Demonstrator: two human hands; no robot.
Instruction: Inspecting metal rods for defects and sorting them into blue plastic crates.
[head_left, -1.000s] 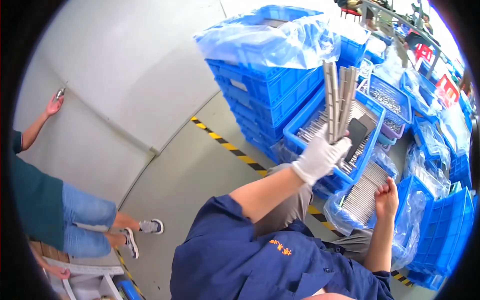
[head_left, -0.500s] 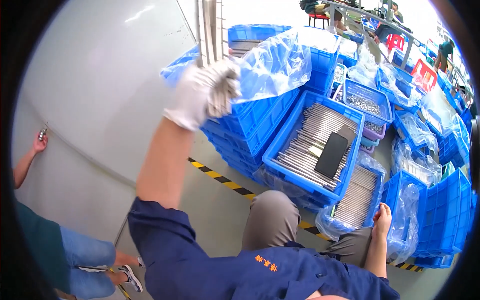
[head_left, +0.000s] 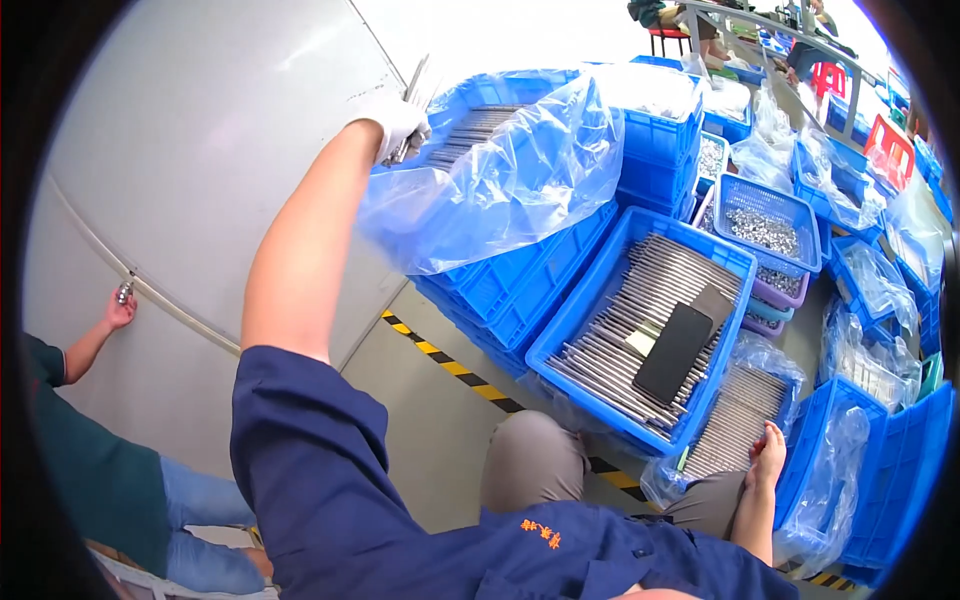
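My left hand, in a white glove, is closed round a bundle of metal rods at the left edge of the upper blue crate's neighbour, a stacked crate lined with clear plastic film. More metal rods lie inside that lined crate. My bare right hand rests by my right knee with its fingers curled; what is in them, if anything, I cannot make out. Before me a blue crate holds rows of metal rods, with a black phone lying on top.
Below it, a film-lined crate holds thinner-looking rods. Baskets of small metal parts stand to the right, near more blue crates. A co-worker's hand touches the grey panel at left. Striped tape marks the floor.
My left hand has lowered and moved left with the rods, which were held upright and now tilt beside the lined crate. The view has shifted slightly. My right hand stays by my knee.
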